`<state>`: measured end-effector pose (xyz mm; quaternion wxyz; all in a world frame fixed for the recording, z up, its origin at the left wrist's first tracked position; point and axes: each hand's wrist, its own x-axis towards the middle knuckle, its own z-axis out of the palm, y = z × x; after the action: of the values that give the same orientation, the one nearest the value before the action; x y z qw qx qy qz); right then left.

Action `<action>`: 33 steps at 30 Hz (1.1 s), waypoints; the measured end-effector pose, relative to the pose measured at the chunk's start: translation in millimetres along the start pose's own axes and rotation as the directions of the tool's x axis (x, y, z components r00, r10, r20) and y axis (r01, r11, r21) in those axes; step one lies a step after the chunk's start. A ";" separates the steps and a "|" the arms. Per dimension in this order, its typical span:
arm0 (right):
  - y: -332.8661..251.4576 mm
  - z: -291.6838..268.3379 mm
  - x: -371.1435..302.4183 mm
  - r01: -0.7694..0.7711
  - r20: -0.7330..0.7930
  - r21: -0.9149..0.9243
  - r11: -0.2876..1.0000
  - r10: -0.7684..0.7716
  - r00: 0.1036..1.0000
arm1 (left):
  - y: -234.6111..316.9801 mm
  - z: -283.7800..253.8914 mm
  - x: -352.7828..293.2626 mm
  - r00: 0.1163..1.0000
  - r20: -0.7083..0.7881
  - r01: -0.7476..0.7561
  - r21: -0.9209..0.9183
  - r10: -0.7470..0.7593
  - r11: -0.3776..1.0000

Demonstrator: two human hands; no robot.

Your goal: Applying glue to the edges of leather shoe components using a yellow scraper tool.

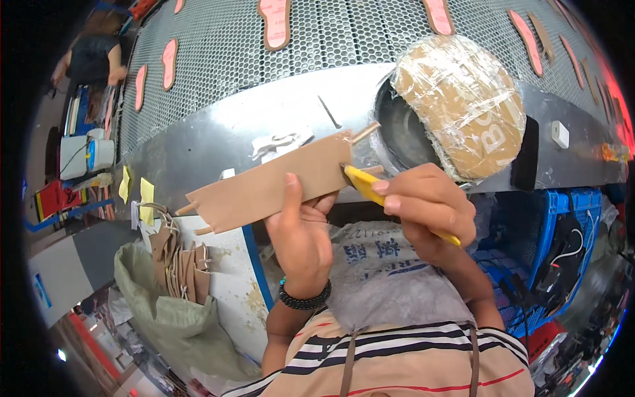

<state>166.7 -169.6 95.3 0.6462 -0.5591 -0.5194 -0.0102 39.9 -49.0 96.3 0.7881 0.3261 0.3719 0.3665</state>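
Observation:
My left hand [301, 241] holds a flat tan leather-like panel [271, 182] out in front of me, thumb on its upper face and fingers beneath. Narrow strips stick out past both short ends of the panel. In my right hand [433, 208] is a slim yellow tool [364, 183] with a dark tip, pinched like a pen. Its tip touches or hovers just over the panel's right end; which of these, I cannot tell. Whether it is a brush or a blade is unclear.
On the metal ledge [218, 126] stand a dark round bowl [400, 129], partly covered by a taped cardboard disc [463, 106], and a black phone [526, 155]. Beyond runs a mesh conveyor [344, 33] with pink insoles [275, 23]. Tan pieces [192, 271] hang by a green sack [178, 324]; a blue crate [542, 225] stands right.

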 end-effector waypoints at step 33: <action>-20.9 -34.5 32.2 -0.537 0.267 -0.147 0.831 0.556 0.787 | 98.7 -18.2 30.2 0.648 0.563 -0.581 0.801 -0.513 0.145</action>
<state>191.9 -184.5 137.8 0.5175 -0.7003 -0.4261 0.2453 5.5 31.4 154.2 0.4295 0.8838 0.1352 -0.1272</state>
